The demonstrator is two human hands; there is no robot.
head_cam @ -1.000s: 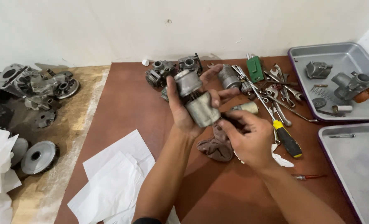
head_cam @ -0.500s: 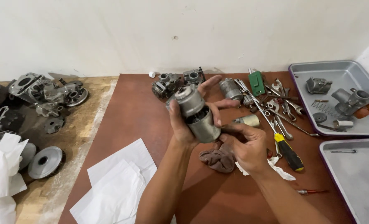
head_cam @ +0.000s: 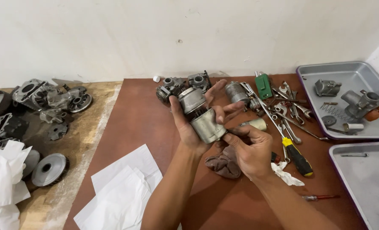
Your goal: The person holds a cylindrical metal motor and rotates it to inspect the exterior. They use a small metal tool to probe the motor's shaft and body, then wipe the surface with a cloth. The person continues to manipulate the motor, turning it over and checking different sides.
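- The person has a grey metal motor part (head_cam: 200,114) up off the counter (head_cam: 142,123), held in the air over its brown top, more or less in the middle of the view.
- Left hand (head_cam: 189,123) is wrapped around it from behind, fingers closed on the body with the fingertips poking out past the right side. Solid grip.
- Right hand (head_cam: 251,149) sits just below and to the right, fingers curled in and pinched against the lower end of the part. Can't tell if there's a small tool or bit between them, it's hidden.
- Progress-wise it looks like mid-job: the part still seems to be in one piece, while loose bits already sit in the tray (head_cam: 308,76) on the right.
- A brown rag (head_cam: 223,164) lies right under the hands, a yellow-and-black screwdriver (head_cam: 298,156) and a bunch of wrenches (head_cam: 283,110) just beside them.
- White paper sheets (head_cam: 121,187) lie at the front left, and more engine parts (head_cam: 48,100) are on the floor further left.
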